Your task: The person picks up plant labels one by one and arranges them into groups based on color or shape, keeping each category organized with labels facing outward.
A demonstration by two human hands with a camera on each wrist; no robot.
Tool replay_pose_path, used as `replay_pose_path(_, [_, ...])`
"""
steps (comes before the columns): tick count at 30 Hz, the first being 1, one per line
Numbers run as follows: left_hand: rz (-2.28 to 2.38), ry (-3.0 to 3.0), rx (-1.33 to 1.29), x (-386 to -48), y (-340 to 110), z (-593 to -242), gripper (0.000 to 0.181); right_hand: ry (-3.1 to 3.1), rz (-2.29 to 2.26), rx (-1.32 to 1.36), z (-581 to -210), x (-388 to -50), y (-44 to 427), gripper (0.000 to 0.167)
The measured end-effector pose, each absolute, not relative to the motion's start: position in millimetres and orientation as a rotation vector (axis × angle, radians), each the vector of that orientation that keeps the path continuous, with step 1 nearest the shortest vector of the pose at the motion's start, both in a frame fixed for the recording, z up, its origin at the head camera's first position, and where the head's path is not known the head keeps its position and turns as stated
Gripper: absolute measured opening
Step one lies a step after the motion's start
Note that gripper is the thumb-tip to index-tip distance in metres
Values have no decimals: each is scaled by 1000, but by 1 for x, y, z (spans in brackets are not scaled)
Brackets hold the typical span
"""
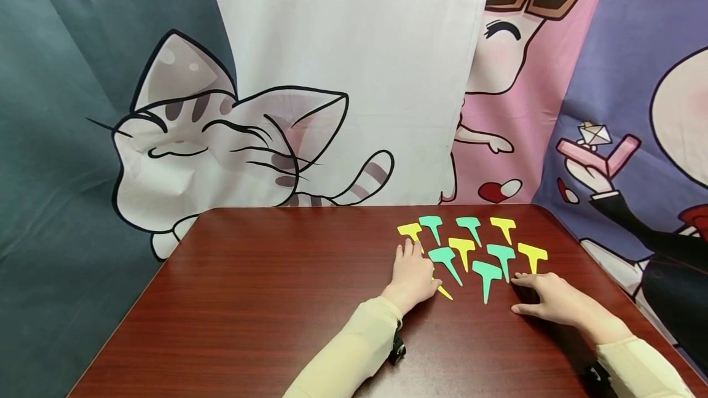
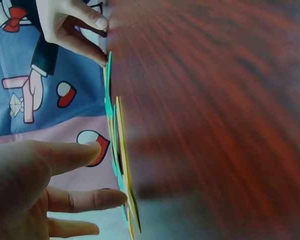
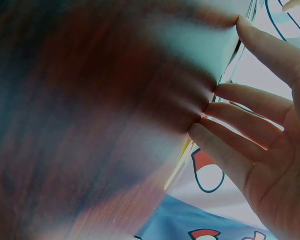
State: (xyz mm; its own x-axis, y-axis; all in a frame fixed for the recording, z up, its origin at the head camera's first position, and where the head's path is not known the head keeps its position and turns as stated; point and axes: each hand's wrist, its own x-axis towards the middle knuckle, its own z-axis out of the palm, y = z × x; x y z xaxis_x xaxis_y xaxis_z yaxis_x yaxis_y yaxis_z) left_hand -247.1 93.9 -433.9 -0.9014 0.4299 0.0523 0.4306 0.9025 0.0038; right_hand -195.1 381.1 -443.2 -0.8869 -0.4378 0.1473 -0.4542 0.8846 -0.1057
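Two sleeves point(image 1: 354, 349), two hands point(image 1: 410, 276) point(image 1: 553, 300), five yellow tags point(image 1: 463, 245), five green tags point(image 1: 487, 272)

From the head, looks forward and down, from farther off, over the counter point(image 1: 265, 281) to the backdrop point(image 1: 354, 35). From the left wrist, looks close and low along the counter, turned sideways, past the left hand point(image 2: 44, 185) toward the right hand point(image 2: 72, 27); shares both hands with the head view. From the right wrist, looks also close and tilted, past the right hand to the backdrop.

Left hand point(image 1: 410, 276) stretched forward, fingers extended; right hand point(image 1: 553, 300) angled leftward, thumb apart from fingers.
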Motion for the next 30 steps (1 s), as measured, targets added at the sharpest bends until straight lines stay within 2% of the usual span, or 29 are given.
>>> replay_pose_path(13, [143,-3047,-504,-244,114,-433,46,-2911,197,709,-445,-196,382,59])
replay_pose_path(30, [127,-3100,-448,-246,114,-429,35,-2951,210,694,-442,-195,380,61])
